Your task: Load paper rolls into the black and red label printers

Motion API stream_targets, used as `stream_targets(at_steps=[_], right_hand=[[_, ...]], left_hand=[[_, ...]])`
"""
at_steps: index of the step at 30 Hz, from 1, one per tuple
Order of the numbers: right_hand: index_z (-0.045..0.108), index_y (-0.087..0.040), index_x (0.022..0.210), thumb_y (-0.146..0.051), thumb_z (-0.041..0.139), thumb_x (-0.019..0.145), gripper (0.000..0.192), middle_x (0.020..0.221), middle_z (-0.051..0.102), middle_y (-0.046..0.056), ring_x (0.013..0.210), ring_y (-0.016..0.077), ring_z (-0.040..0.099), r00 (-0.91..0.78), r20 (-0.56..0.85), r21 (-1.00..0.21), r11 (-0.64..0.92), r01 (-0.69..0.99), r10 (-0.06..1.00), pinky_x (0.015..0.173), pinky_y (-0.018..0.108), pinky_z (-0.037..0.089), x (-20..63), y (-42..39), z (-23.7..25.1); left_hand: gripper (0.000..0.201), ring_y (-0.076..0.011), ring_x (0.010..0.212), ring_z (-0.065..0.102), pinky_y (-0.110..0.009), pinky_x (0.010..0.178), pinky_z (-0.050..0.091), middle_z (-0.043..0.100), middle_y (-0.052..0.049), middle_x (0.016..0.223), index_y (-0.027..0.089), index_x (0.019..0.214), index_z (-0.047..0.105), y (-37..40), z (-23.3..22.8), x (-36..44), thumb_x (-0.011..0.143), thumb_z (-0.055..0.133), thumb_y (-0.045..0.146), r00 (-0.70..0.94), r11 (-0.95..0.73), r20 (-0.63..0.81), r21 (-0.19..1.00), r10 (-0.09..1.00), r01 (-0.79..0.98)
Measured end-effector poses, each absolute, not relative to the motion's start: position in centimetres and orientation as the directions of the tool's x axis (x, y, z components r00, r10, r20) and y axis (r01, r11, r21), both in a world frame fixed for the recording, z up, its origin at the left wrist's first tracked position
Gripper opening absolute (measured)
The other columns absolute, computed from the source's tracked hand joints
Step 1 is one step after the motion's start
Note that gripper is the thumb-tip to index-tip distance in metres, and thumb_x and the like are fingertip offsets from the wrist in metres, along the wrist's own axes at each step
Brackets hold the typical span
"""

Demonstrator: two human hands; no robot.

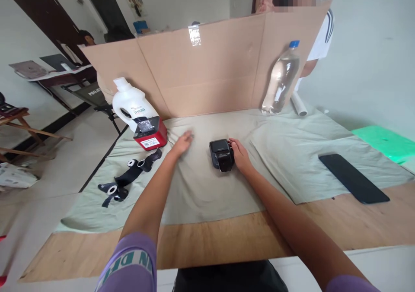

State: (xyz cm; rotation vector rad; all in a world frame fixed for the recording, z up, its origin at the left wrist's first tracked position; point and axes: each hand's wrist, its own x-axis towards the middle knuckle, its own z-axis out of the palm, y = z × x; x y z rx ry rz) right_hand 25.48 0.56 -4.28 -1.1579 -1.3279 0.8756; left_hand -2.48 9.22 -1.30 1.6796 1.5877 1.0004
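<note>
My right hand (pixel 240 155) rests against the right side of a small black device (pixel 221 153) that lies on the pale green cloth (pixel 292 153) in the middle of the table; the fingers curl around its edge. My left hand (pixel 182 144) lies flat on the cloth a little to the left of the device, fingers together, holding nothing. Between that hand and the table's left edge stands a red and black box-shaped gadget (pixel 149 133).
A white jug (pixel 131 102) stands behind the red gadget. Black straps with white rings (pixel 128 177) lie at the left. A clear water bottle (pixel 281 79) leans on the cardboard screen (pixel 207 63). A black phone (pixel 353 178) lies at the right. A person stands behind the screen.
</note>
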Motion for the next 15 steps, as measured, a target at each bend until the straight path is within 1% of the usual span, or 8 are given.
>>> stream_targets(at_steps=[3, 4, 5, 7, 8, 10, 12, 15], right_hand=[[0.062, -0.022, 0.123, -0.061, 0.04, 0.095, 0.052, 0.124, 0.069, 0.01, 0.114, 0.0246, 0.064, 0.092, 0.255, -0.963, 0.244, 0.119, 0.963, 0.106, 0.045, 0.046, 25.5, 0.9, -4.6], [0.063, -0.023, 0.122, -0.061, 0.04, 0.095, 0.052, 0.124, 0.069, 0.01, 0.114, 0.0246, 0.064, 0.088, 0.258, -0.962, 0.248, 0.115, 0.962, 0.105, 0.045, 0.046, 25.5, 0.9, -4.7], [0.063, -0.023, 0.121, -0.062, 0.04, 0.095, 0.052, 0.124, 0.069, 0.009, 0.114, 0.0246, 0.064, 0.084, 0.262, -0.961, 0.252, 0.113, 0.961, 0.105, 0.044, 0.047, 25.5, 1.0, -4.8], [0.064, -0.023, 0.12, -0.062, 0.04, 0.095, 0.052, 0.124, 0.069, 0.009, 0.115, 0.0247, 0.064, 0.085, 0.262, -0.961, 0.252, 0.113, 0.961, 0.105, 0.044, 0.047, 25.5, 1.0, -4.8], [0.064, -0.024, 0.12, -0.062, 0.041, 0.095, 0.051, 0.125, 0.069, 0.008, 0.115, 0.0247, 0.064, 0.087, 0.258, -0.962, 0.248, 0.116, 0.962, 0.106, 0.044, 0.046, 25.5, 0.9, -4.8], [0.064, -0.025, 0.12, -0.062, 0.041, 0.095, 0.05, 0.125, 0.069, 0.007, 0.116, 0.0247, 0.063, 0.094, 0.245, -0.965, 0.233, 0.122, 0.965, 0.106, 0.044, 0.046, 25.5, 0.8, -4.7], [0.064, -0.025, 0.121, -0.062, 0.042, 0.095, 0.05, 0.125, 0.069, 0.007, 0.116, 0.0247, 0.063, 0.099, 0.238, -0.966, 0.225, 0.125, 0.966, 0.107, 0.044, 0.045, 25.5, 0.7, -4.6], [0.064, -0.025, 0.121, -0.062, 0.043, 0.095, 0.049, 0.124, 0.07, 0.007, 0.116, 0.0249, 0.063, 0.097, 0.24, -0.965, 0.226, 0.131, 0.966, 0.107, 0.044, 0.045, 25.6, 0.6, -4.6]], left_hand=[[0.04, -0.0226, 0.135, 0.055, -0.042, 0.116, 0.039, 0.062, -0.014, 0.14, 0.017, 0.128, 0.062, 8.7, -1.4, -1.1, 0.095, 0.05, 0.036, -0.253, -0.149, 0.166, 0.985, 0.953, 0.084], [0.039, -0.0218, 0.13, 0.059, -0.041, 0.113, 0.043, 0.064, -0.014, 0.137, 0.017, 0.127, 0.062, 7.9, -1.6, -0.5, 0.095, 0.049, 0.034, -0.287, -0.166, 0.158, 0.986, 0.945, -0.004], [0.038, -0.0214, 0.125, 0.063, -0.041, 0.11, 0.046, 0.067, -0.014, 0.133, 0.017, 0.126, 0.063, 7.0, -1.9, 0.0, 0.094, 0.049, 0.031, -0.276, -0.173, 0.166, 0.985, 0.947, 0.0], [0.035, -0.0223, 0.12, 0.065, -0.041, 0.109, 0.047, 0.07, -0.013, 0.126, 0.016, 0.121, 0.067, 5.0, -2.7, 0.7, 0.09, 0.052, 0.025, -0.174, -0.182, 0.225, 0.956, 0.959, 0.23], [0.034, -0.0231, 0.121, 0.065, -0.041, 0.111, 0.046, 0.071, -0.012, 0.125, 0.017, 0.118, 0.069, 4.1, -3.1, 0.8, 0.089, 0.052, 0.022, -0.103, -0.197, 0.258, 0.895, 0.961, 0.401], [0.036, -0.0244, 0.128, 0.06, -0.042, 0.116, 0.04, 0.07, -0.009, 0.129, 0.019, 0.117, 0.072, 2.8, -3.6, 0.4, 0.088, 0.05, 0.018, 0.034, -0.229, 0.286, 0.684, 0.958, 0.693], [0.041, -0.0242, 0.136, 0.053, -0.042, 0.12, 0.035, 0.065, -0.006, 0.138, 0.021, 0.123, 0.07, 2.4, -3.7, -0.3, 0.091, 0.045, 0.017, 0.123, -0.234, 0.249, 0.488, 0.961, 0.841], [0.047, -0.0259, 0.146, 0.041, -0.047, 0.123, 0.028, 0.049, -0.007, 0.154, 0.02, 0.141, 0.058, 2.8, -3.6, -1.3, 0.097, 0.041, 0.027, 0.109, -0.156, 0.159, 0.316, 0.981, 0.936]])
